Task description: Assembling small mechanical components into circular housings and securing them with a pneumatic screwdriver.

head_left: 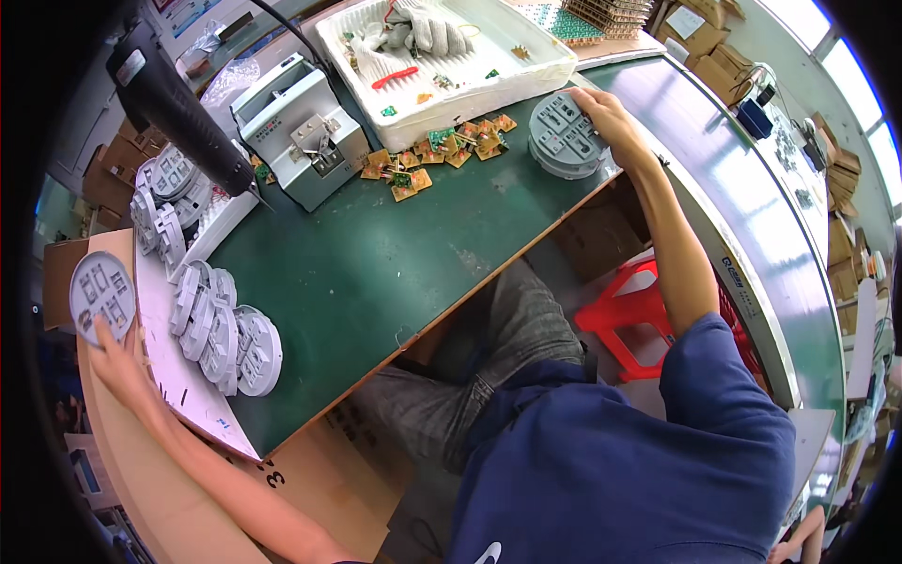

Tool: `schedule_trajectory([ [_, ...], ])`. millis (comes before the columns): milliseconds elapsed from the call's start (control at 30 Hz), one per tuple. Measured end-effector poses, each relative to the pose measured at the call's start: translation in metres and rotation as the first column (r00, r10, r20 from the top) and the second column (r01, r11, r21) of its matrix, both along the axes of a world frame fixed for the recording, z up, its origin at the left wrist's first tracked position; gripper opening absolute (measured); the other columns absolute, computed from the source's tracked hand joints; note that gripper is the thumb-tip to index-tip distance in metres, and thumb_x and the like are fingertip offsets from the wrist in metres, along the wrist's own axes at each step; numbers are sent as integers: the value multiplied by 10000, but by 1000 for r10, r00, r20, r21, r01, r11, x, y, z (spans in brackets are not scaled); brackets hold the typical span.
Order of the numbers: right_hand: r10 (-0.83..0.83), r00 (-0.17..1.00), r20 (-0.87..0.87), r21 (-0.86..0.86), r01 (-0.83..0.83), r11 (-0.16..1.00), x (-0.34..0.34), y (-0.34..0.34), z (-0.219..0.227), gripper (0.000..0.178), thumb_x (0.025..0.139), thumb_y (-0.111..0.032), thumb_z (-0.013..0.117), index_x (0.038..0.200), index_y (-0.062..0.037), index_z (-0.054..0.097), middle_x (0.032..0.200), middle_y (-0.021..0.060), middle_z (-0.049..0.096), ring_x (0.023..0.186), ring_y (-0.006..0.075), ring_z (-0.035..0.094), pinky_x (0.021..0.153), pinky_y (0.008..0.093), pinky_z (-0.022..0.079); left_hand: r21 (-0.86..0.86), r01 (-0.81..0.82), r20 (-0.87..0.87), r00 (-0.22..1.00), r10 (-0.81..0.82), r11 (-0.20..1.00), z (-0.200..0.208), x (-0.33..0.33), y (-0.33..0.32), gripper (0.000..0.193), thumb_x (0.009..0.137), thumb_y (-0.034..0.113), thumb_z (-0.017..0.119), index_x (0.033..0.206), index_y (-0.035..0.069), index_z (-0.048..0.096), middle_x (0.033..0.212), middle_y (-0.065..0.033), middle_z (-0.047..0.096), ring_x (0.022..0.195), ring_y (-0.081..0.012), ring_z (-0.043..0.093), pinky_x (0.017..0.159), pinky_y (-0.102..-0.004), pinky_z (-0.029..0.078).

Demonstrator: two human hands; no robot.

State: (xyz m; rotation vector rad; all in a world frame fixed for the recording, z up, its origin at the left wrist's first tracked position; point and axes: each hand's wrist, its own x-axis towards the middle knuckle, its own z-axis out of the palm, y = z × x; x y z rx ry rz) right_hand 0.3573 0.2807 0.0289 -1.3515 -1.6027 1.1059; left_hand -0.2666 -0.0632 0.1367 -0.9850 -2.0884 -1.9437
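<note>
My left hand [124,368] grips a round grey plastic housing [101,293] by its lower edge, out past the left end of the bench, beside an open cardboard box [70,254]. Far to the right, my right hand [606,120] has its fingers closed on the rim of another round grey housing [562,130]. That one sits on top of a similar disc [569,172] at the bench's edge. Several more housings [221,343] lean together in a row at the bench's left end, with another group [162,202] behind them.
A black electric screwdriver [178,113] hangs over the green bench [376,282]. Next to it stands a grey screw feeder [305,141]. Small circuit boards [413,169] lie before a white foam tray [399,132] holding gloves [427,33]. A red stool [625,320] is below the bench.
</note>
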Motion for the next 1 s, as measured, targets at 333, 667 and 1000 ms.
schedule_trajectory([
  [333,-277,855,440,612,-60,788,-3,-3,-17,461,1052,-394,570,1320,-29,659,1296,239,677,1251,366,621,1072,430,462,155,217,250,935,-251,964,-44,187,-35,573,1038,223,636,1505,-39,432,1468,-194,526,1266,-262,596,1004,-393,531],
  [667,-218,706,674,498,-216,840,-9,-45,-7,861,780,-444,852,1499,-109,517,1452,234,559,1306,389,572,1110,449,454,120,574,578,623,-527,810,-127,263,28,447,1079,178,540,1466,-30,455,1295,-121,605,1060,-151,659,787,-313,640],
  [1000,-282,544,790,256,125,959,191,50,-13,995,801,-627,791,1543,-54,457,1442,297,565,1373,414,527,1123,454,440,33,524,418,766,-488,851,-137,253,49,402,1069,163,552,1405,-56,522,1218,-113,669,1058,-148,640,937,-288,509],
])
